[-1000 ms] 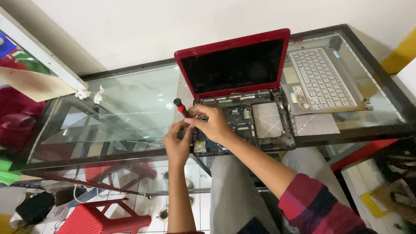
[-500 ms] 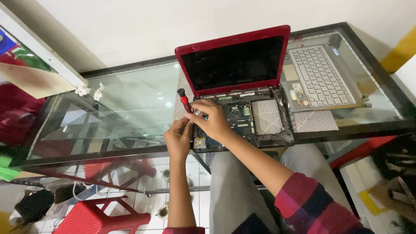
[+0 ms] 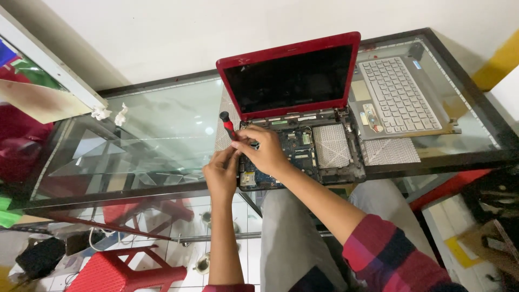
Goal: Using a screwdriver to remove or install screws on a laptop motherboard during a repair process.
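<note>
At the front left corner of the opened red laptop [image 3: 303,124], the right hand [image 3: 267,154] pinches a red-handled screwdriver [image 3: 229,126] in its fingers, shaft slanting down toward the exposed board. The left hand [image 3: 220,174], fingers curled, touches just beside it. A detached keyboard [image 3: 397,94] lies right of the laptop on the glass tabletop [image 3: 157,130].
</note>
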